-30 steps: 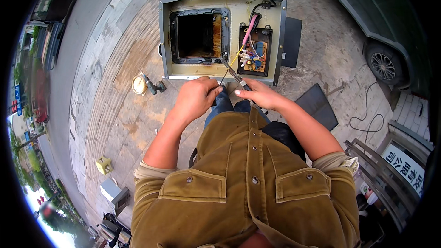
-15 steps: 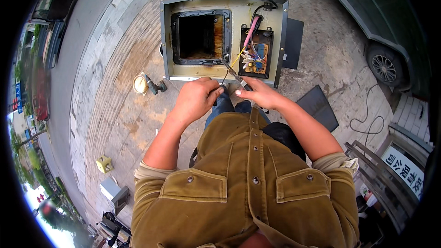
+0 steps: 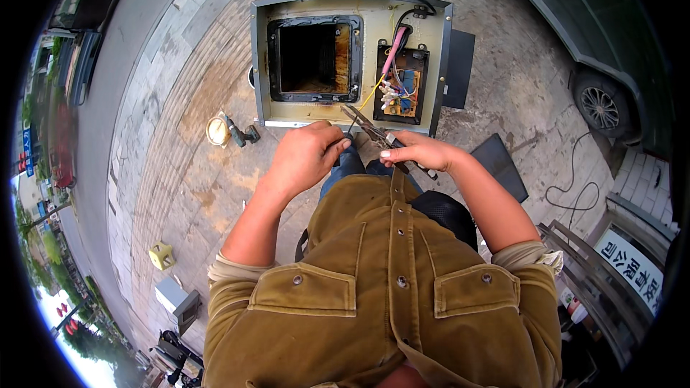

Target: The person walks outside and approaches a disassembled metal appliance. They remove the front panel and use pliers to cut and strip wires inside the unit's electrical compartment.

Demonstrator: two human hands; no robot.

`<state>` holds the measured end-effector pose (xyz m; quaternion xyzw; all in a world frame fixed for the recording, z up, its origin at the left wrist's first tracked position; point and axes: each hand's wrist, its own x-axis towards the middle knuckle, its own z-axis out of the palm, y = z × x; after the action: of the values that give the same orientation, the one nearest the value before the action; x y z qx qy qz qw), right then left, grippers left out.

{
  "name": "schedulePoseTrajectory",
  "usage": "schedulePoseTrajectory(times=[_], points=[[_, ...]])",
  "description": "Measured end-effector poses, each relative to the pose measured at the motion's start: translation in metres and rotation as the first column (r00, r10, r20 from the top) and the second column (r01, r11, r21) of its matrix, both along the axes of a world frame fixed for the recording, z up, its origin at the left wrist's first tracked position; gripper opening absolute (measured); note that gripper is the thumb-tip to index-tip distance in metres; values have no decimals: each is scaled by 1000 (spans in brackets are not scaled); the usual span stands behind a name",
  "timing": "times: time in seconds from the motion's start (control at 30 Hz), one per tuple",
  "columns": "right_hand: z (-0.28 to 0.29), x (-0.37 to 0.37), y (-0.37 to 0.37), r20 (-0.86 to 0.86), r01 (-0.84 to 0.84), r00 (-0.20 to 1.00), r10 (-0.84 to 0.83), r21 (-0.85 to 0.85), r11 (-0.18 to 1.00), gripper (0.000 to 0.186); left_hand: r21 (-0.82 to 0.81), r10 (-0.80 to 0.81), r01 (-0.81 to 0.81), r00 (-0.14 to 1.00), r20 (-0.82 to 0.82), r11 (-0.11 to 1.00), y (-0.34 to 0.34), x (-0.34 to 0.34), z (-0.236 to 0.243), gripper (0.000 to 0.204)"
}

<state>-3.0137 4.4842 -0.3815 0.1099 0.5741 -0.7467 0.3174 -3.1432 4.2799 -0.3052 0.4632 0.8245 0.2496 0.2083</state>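
Note:
My left hand [image 3: 305, 154] is closed, pinching a thin dark wire [image 3: 350, 129] below an open metal housing [image 3: 438, 65]. My right hand [image 3: 420, 151] grips a long-jawed metal tool, like pliers [image 3: 377, 133], its tips near the housing's lower edge, right of my left fingers. The housing has a dark square opening [image 3: 307, 57] with a rust-stained inner wall on its left side and, on its right, a black box holding a circuit board [image 3: 411, 100], pink and yellow wires, and white connectors.
A drill [image 3: 243, 135] lies by a round cream container [image 3: 217, 131]. A dark panel [image 3: 499, 165], loose cable [image 3: 568, 194] and parked vehicle [image 3: 596, 104] are at right. A yellow object [image 3: 162, 257] and grey box [image 3: 177, 298] sit lower left; a street runs along the left.
My right hand has shifted to the right and slightly down with the tool, whose jaws now show at a different angle. My left hand has stayed almost in place.

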Motion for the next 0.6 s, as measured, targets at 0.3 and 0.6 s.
schedulePoseTrajectory(times=[0.3,0.6], points=[[0,-10,-2,-59,3,998,-7,-81,997,48,17,-9,10,1000,-11,1000,-2,-4,3,12],[-12,-13,-4,-75,24,997,-31,-103,994,54,42,-22,21,1000,13,999,0,-4,6,12]])
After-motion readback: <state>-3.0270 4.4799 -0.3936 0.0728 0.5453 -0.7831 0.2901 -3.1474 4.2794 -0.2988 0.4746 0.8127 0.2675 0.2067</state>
